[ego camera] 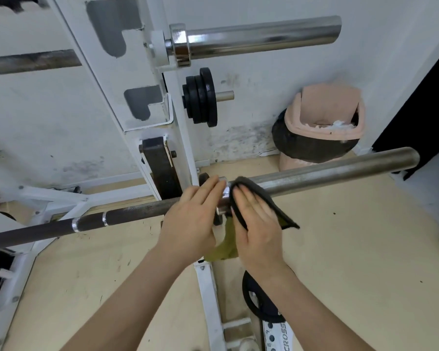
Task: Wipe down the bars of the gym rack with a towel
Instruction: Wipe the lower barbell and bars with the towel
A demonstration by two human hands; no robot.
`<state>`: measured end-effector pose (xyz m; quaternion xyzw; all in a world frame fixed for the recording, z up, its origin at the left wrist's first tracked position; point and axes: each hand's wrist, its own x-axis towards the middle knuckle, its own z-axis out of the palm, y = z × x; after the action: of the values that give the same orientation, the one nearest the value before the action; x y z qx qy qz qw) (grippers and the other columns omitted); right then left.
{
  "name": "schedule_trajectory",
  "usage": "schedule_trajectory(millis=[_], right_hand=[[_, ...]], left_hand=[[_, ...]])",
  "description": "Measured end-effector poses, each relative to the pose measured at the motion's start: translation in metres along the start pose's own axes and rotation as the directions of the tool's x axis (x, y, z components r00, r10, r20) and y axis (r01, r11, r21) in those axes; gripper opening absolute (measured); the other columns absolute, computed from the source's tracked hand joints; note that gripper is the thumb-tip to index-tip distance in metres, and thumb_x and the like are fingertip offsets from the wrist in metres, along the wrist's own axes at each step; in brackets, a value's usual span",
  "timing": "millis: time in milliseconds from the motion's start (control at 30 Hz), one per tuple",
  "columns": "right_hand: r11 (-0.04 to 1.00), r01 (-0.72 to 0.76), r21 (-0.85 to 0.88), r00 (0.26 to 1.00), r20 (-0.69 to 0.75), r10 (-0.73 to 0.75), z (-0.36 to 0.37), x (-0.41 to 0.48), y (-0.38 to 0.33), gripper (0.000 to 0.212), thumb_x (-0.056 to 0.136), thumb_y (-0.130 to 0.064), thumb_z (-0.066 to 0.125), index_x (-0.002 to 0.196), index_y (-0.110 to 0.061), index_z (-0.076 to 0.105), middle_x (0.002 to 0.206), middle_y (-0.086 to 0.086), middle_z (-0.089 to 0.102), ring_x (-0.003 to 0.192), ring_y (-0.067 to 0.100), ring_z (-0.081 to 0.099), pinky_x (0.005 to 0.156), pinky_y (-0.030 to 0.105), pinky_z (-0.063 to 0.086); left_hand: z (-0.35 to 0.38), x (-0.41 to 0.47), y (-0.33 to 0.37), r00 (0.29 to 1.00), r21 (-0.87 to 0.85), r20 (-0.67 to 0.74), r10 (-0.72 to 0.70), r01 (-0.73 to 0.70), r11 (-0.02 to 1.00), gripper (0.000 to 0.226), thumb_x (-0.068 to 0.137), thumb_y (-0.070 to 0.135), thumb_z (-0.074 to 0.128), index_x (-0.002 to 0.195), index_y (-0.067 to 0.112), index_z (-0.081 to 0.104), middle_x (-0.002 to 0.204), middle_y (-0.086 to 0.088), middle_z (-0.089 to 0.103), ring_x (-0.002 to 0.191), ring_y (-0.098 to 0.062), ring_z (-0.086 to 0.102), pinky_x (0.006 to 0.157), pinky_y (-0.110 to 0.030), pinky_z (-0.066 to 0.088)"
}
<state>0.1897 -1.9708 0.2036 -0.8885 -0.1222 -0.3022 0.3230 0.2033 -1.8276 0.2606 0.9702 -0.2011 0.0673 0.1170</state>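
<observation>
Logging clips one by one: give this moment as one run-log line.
phase: wiping | right hand: presses towel on lower bar | left hand: rests on collar

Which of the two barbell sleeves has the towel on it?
The lower sleeve, duller grey: the towel lies over it under the right hand. The shiny upper sleeve has no hand or cloth on it.

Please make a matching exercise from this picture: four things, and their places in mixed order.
Things:
1. shiny chrome bar sleeve
2. black round weight plates
3. pink plastic bin
4. dark grey cloth towel

Places:
a. on a peg of the white rack
b. under the right hand, on the dull steel bar
c. on the floor by the wall
d. highest in the picture

Pairs: 1-d, 2-a, 3-c, 4-b
</observation>
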Motion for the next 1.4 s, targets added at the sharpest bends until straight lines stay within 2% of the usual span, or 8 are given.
schedule_trajectory(millis=[133,333,467,700,833,1133,1233,1400], right_hand=[[0.997,0.035,-0.068,0.997,0.072,-0.030,0.018,0.004,-0.009,0.044,0.101,-0.025,0.037,0.139,-0.005,0.047,0.141,0.009,0.052,0.130,0.022,0.046,0.111,0.032,0.027],[0.986,0.074,-0.149,0.997,0.034,-0.070,0.003,-0.026,0.012,0.043,0.093,-0.017,0.045,0.134,-0.008,0.049,0.132,0.008,0.060,0.121,0.021,0.054,0.103,0.036,0.043],[0.983,0.139,-0.123,0.990,0.022,-0.137,0.015,-0.013,-0.001,0.041,0.102,-0.022,0.032,0.133,-0.003,0.052,0.134,0.011,0.058,0.124,0.023,0.050,0.108,0.035,0.035],[0.980,0.127,-0.155,0.988,0.108,-0.111,0.008,-0.037,0.021,0.046,0.090,-0.014,0.046,0.136,-0.013,0.044,0.129,0.006,0.062,0.117,0.020,0.055,0.095,0.038,0.049],[0.986,0.129,-0.105,0.991,0.058,-0.123,0.012,-0.015,0.007,0.043,0.104,-0.028,0.029,0.132,-0.006,0.055,0.133,0.009,0.059,0.124,0.023,0.053,0.105,0.037,0.040],[0.942,-0.044,-0.332,0.945,0.293,0.147,-0.005,0.093,0.029,0.038,0.098,-0.032,0.039,0.064,-0.019,0.048,0.069,0.007,0.065,0.070,0.030,0.061,0.069,0.036,0.040],[0.879,-0.146,-0.453,0.923,0.257,0.286,-0.026,0.100,0.052,0.044,0.100,-0.037,0.033,0.068,-0.015,0.054,0.075,0.011,0.067,0.074,0.033,0.063,0.067,0.037,0.040],[0.988,-0.103,-0.119,0.988,0.100,0.115,-0.015,0.123,-0.005,0.038,0.104,-0.033,0.034,0.114,-0.010,0.063,0.111,0.012,0.068,0.103,0.027,0.061,0.078,0.035,0.041]], left_hand=[[0.000,0.030,-0.004,0.992,0.090,0.074,-0.106,0.099,0.991,0.069,0.081,0.017,0.053,0.145,0.024,0.027,0.143,0.010,0.042,0.114,-0.019,0.039,0.074,-0.031,0.050],[-0.009,0.016,-0.005,0.988,-0.239,0.044,-0.146,0.152,0.959,0.076,0.077,0.007,0.057,0.146,0.025,0.031,0.130,0.010,0.050,0.115,-0.017,0.039,0.093,-0.035,0.045],[-0.007,0.008,-0.007,0.993,-0.045,0.037,-0.110,0.112,0.993,0.076,0.081,0.010,0.050,0.150,0.025,0.023,0.149,0.013,0.037,0.119,-0.017,0.034,0.088,-0.036,0.050],[-0.004,0.033,-0.009,0.967,0.143,0.109,-0.231,0.215,0.966,0.041,0.080,0.020,0.056,0.120,0.026,0.047,0.100,0.006,0.062,0.100,-0.018,0.048,0.064,-0.033,0.046],[-0.008,0.014,-0.009,0.981,-0.254,-0.027,-0.194,0.181,0.950,0.061,0.075,0.009,0.048,0.135,0.021,0.047,0.119,0.001,0.061,0.108,-0.021,0.051,0.081,-0.037,0.048],[0.000,0.013,-0.017,0.984,-0.165,0.040,-0.171,0.175,0.971,0.074,0.078,0.014,0.055,0.148,0.022,0.033,0.151,0.006,0.038,0.129,-0.019,0.038,0.105,-0.032,0.036],[-0.003,0.013,-0.013,0.985,-0.204,0.040,-0.167,0.172,0.964,0.071,0.082,0.024,0.056,0.148,0.026,0.031,0.152,0.010,0.034,0.131,-0.017,0.036,0.103,-0.034,0.038],[-0.006,0.014,-0.011,0.989,-0.228,0.007,-0.147,0.144,0.963,0.061,0.082,0.030,0.054,0.141,0.029,0.040,0.138,0.014,0.047,0.115,-0.016,0.043,0.088,-0.035,0.048]])
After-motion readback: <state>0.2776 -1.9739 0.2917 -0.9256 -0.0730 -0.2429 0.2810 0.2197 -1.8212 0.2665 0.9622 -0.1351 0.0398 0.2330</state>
